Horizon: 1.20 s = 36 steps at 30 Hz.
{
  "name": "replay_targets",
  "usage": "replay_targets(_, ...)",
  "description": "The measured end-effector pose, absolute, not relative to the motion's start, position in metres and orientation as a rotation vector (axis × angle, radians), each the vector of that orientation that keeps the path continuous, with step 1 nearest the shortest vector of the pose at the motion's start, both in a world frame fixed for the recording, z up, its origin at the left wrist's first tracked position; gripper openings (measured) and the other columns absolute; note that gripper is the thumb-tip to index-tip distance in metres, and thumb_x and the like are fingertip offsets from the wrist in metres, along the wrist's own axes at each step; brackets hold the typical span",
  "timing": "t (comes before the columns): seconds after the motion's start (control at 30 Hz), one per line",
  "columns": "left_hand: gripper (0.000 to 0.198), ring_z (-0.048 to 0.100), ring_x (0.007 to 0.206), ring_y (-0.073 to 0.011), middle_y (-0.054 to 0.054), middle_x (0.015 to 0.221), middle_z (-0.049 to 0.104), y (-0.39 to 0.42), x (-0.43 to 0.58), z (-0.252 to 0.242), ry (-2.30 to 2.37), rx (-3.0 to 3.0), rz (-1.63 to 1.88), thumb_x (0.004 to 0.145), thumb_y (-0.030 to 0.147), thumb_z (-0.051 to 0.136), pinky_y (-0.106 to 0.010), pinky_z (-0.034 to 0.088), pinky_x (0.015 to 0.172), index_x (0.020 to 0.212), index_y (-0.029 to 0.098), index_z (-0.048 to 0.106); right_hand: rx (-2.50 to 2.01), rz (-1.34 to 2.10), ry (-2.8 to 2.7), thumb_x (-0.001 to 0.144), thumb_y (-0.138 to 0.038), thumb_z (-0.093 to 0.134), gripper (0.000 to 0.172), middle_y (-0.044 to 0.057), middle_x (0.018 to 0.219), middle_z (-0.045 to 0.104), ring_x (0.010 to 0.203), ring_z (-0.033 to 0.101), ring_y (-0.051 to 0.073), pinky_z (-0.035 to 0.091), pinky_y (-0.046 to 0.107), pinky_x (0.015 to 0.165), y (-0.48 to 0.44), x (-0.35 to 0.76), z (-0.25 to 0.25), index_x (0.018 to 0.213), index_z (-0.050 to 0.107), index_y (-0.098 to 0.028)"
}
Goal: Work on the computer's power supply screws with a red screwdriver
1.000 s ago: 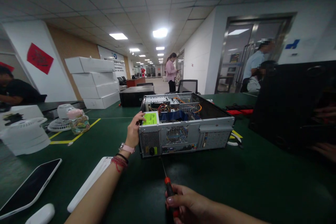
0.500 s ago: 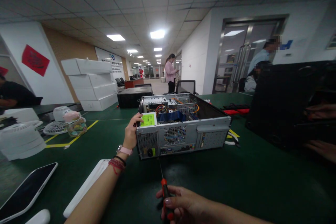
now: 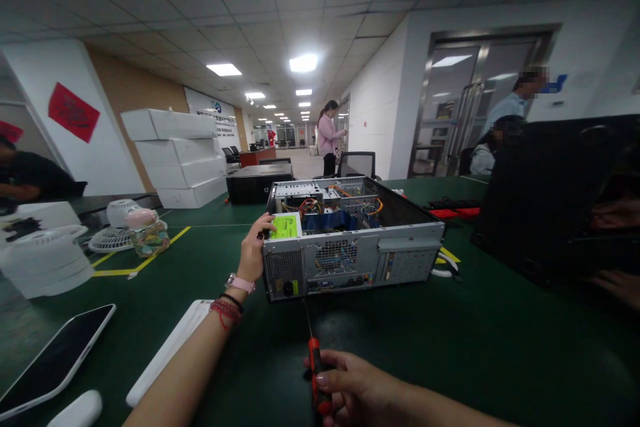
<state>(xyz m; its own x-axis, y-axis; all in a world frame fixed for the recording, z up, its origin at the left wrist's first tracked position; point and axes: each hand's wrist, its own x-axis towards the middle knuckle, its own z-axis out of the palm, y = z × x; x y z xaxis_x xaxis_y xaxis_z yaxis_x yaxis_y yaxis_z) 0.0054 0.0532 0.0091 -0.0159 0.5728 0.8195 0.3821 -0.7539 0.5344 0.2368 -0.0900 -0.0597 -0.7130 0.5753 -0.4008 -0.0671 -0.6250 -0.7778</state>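
An opened computer case (image 3: 350, 260) lies on its side on the green table, its rear panel facing me and its wires and boards showing inside. My left hand (image 3: 255, 250) grips its left rear corner, with the fingers over the top edge by the power supply (image 3: 286, 227) with a bright green label. My right hand (image 3: 355, 387) is closed around the red and black handle of a screwdriver (image 3: 314, 360). The shaft points away from me, its tip near the lower edge of the rear panel below the power supply; whether it touches a screw I cannot tell.
At left are a phone (image 3: 57, 353), a long white object (image 3: 170, 347), a jar with a pink lid (image 3: 150, 233) and white fans (image 3: 47, 260). White boxes (image 3: 180, 163) are stacked behind. At right, a person's hands touch a large black case (image 3: 545, 207).
The screwdriver handle looks turned a little in my right hand. My left hand keeps its hold on the computer case. The whole view has shifted slightly.
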Motion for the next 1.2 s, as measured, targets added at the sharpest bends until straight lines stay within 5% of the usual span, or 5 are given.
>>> replay_targets(0.3, 0.039, 0.045, 0.125, -0.0247, -0.01, 0.118, 0.059, 0.0503, 0.0077, 0.0122, 1.037, 2.104, 1.875, 0.087, 0.042, 0.026, -0.043, 0.034, 0.105, 0.087, 0.018, 0.057, -0.928, 2.242, -1.039, 0.057, -0.041, 0.075, 0.061, 0.002, 0.072, 0.064, 0.053, 0.061, 0.011, 0.04, 0.021, 0.049, -0.096, 0.2337, -0.0603, 0.099, 0.038, -0.017)
replay_targets(0.73, 0.037, 0.045, 0.125, -0.0241, -0.011, 0.117, 0.059, 0.0481, 0.0095, 0.0146, 1.051, 2.092, 1.867, 0.087, 0.038, 0.027, -0.042, 0.034, 0.104, 0.086, 0.017, 0.057, -0.746, 2.457, -0.951, 0.068, -0.032, 0.066, 0.049, 0.0, 0.089, 0.063, 0.053, 0.06, 0.007, 0.035, 0.019, 0.048, -0.0937, 0.2404, -0.0637, 0.108, 0.04, -0.02)
replay_targets(1.2, 0.037, 0.043, 0.127, -0.0243, -0.009, 0.118, 0.059, 0.0483, 0.0086, 0.0138, 1.096, 2.101, 1.849, 0.086, 0.04, 0.025, -0.042, 0.034, 0.105, 0.085, 0.019, 0.055, -0.859, 2.383, -0.875, 0.064, -0.036, 0.072, 0.047, -0.004, 0.073, 0.061, 0.04, 0.045, 0.002, 0.026, 0.021, 0.046, -0.0978, 0.2369, -0.0608, 0.097, 0.043, -0.02)
